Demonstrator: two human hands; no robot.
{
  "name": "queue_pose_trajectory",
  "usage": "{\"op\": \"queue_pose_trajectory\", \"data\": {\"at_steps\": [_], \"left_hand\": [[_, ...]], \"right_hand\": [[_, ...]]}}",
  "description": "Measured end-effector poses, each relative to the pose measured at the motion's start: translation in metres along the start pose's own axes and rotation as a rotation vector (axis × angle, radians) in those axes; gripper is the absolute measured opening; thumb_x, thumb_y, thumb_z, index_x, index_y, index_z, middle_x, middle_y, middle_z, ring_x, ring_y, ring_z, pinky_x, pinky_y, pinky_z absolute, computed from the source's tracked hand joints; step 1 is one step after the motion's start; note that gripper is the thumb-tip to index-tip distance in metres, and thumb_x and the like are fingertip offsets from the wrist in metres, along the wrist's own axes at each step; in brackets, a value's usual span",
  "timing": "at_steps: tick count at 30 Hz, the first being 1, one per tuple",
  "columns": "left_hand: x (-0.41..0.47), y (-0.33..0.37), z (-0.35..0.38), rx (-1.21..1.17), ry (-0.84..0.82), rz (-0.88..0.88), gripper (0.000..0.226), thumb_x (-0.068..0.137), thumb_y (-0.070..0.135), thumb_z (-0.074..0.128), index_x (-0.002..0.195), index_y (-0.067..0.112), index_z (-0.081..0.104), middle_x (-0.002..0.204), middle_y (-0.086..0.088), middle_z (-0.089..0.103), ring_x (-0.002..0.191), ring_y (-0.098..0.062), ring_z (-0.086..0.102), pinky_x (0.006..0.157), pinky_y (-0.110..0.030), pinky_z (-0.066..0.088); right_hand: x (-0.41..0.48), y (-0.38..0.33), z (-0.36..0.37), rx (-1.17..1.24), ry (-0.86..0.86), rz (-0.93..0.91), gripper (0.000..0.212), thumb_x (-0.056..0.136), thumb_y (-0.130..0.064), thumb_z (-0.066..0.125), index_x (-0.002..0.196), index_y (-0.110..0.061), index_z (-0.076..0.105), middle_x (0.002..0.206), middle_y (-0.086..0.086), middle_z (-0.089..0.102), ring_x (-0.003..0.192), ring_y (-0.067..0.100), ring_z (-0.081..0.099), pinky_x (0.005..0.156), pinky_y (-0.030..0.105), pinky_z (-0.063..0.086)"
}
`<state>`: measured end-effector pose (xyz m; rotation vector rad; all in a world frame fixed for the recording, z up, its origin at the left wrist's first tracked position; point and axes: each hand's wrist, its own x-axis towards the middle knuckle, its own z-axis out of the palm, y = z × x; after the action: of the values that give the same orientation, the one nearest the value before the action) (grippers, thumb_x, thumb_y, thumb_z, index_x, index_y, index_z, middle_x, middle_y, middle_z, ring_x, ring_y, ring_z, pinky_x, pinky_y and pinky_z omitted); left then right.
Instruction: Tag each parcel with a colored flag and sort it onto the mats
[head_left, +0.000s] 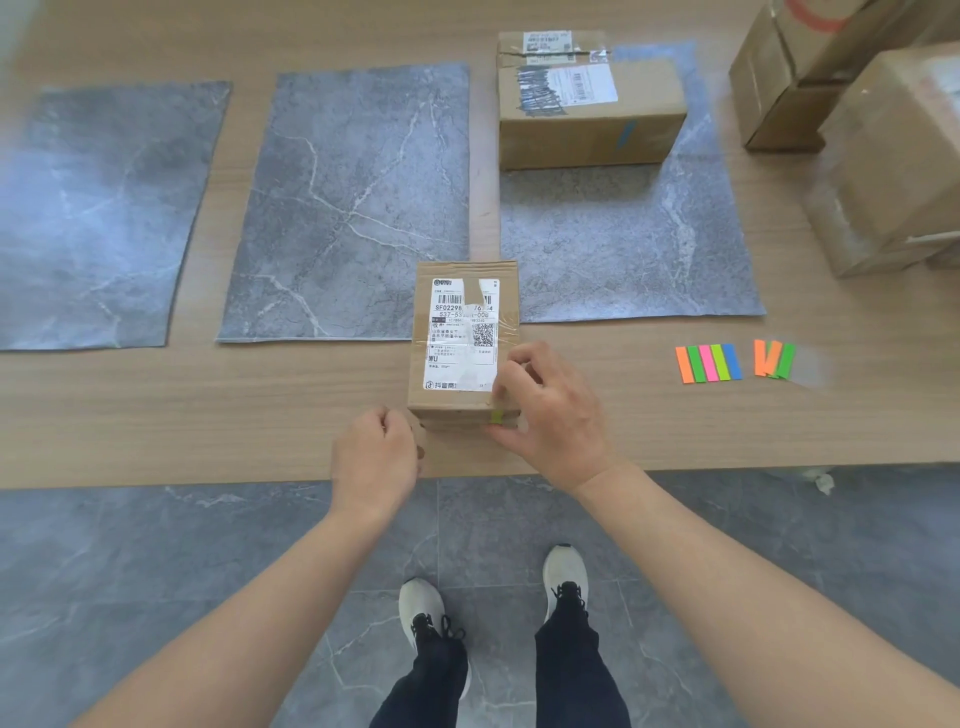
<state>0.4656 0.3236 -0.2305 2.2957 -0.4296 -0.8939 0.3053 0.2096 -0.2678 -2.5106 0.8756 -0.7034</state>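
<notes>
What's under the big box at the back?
The right mat; the big box sits on its far left part. Anything between them is covered.

The one view sits on the standing person's head and faces forward and steeply down. The floor (156, 597) and shoes (565, 569) fill the bottom, and the table (208, 415) spans the upper two thirds. The left hand (375, 457) and right hand (550, 415) lie near, at mid-frame by the parcel (462, 332); the mats (353, 197) and boxes (893, 156) lie farther, toward the top, and the wide lens takes in both forearms from the lower corners.
</notes>
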Motion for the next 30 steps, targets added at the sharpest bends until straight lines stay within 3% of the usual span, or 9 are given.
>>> {"op": "queue_pose_trajectory", "data": {"at_steps": [2,4,7,9,11,15,19,24,30], "left_hand": [[0.004,0.003,-0.003,-0.022,0.023,0.006,0.037,0.084,0.034,0.032,0.08,0.013,0.062,0.069,-0.004,0.071,0.076,-0.031,0.069,0.079,-0.055,0.057],[0.007,0.004,-0.004,-0.055,0.035,0.019,0.043,0.082,0.044,0.029,0.084,0.015,0.061,0.08,-0.008,0.07,0.086,-0.032,0.067,0.087,-0.057,0.053],[0.006,0.016,-0.006,-0.216,-0.018,0.01,0.037,0.079,0.06,0.031,0.079,0.04,0.063,0.096,-0.007,0.071,0.101,-0.028,0.066,0.099,-0.053,0.049],[0.003,0.028,-0.007,-0.333,-0.107,-0.002,0.037,0.084,0.06,0.033,0.101,0.049,0.065,0.108,-0.001,0.073,0.109,-0.019,0.066,0.105,-0.043,0.048],[0.001,0.036,-0.007,-0.396,-0.173,0.01,0.041,0.094,0.051,0.032,0.115,0.041,0.066,0.114,0.004,0.073,0.112,-0.015,0.065,0.104,-0.037,0.047],[-0.001,0.042,-0.01,-0.442,-0.178,-0.01,0.057,0.083,0.06,0.036,0.121,0.033,0.069,0.117,0.006,0.073,0.117,-0.018,0.064,0.108,-0.044,0.045],[0.0,0.044,-0.021,-0.454,-0.178,-0.011,0.062,0.081,0.063,0.036,0.126,0.034,0.067,0.123,0.007,0.07,0.122,-0.018,0.061,0.112,-0.045,0.042],[-0.003,0.059,-0.048,-0.483,-0.2,0.059,0.045,0.102,0.041,0.033,0.089,0.035,0.076,0.094,0.01,0.078,0.096,-0.011,0.069,0.102,-0.039,0.05],[0.013,0.07,-0.088,-0.466,-0.203,0.157,0.054,0.103,0.034,0.03,0.077,0.046,0.077,0.086,0.014,0.077,0.095,-0.013,0.068,0.1,-0.04,0.05]], "right_hand": [[0.0,-0.004,-0.005,0.099,0.016,0.109,0.037,0.079,-0.041,0.081,0.098,-0.017,0.061,0.108,-0.001,0.053,0.085,0.016,0.054,0.071,0.03,0.047],[0.004,-0.013,-0.012,0.278,0.066,0.305,0.034,0.092,-0.045,0.069,0.111,-0.018,0.06,0.113,-0.005,0.052,0.093,0.012,0.055,0.078,0.026,0.046],[0.017,-0.022,-0.017,0.571,0.064,0.68,0.038,0.101,-0.046,0.054,0.131,-0.022,0.057,0.129,-0.009,0.054,0.109,0.005,0.057,0.091,0.027,0.049],[0.024,-0.022,-0.012,0.731,-0.006,0.876,0.045,0.099,-0.057,0.047,0.131,-0.029,0.061,0.13,-0.011,0.063,0.115,0.005,0.059,0.104,0.035,0.049],[0.028,-0.022,-0.006,0.817,-0.076,0.978,0.053,0.092,-0.066,0.041,0.123,-0.033,0.068,0.121,-0.014,0.071,0.117,0.008,0.063,0.108,0.04,0.047],[0.029,-0.028,-0.01,0.873,-0.099,0.957,0.029,0.107,-0.044,0.042,0.105,-0.033,0.069,0.101,-0.023,0.072,0.098,-0.01,0.062,0.085,0.015,0.045],[0.033,-0.042,-0.014,0.906,-0.078,0.926,0.024,0.108,-0.035,0.043,0.099,-0.038,0.064,0.085,-0.038,0.067,0.08,-0.027,0.058,0.064,-0.001,0.041],[0.052,-0.062,-0.017,0.952,-0.028,0.924,0.023,0.108,-0.034,0.043,0.105,-0.037,0.066,0.091,-0.034,0.069,0.081,-0.025,0.059,0.066,0.001,0.042],[0.083,-0.097,-0.021,0.919,-0.005,0.907,0.025,0.107,-0.032,0.043,0.107,-0.034,0.067,0.09,-0.03,0.071,0.079,-0.018,0.063,0.06,0.003,0.043]]}}
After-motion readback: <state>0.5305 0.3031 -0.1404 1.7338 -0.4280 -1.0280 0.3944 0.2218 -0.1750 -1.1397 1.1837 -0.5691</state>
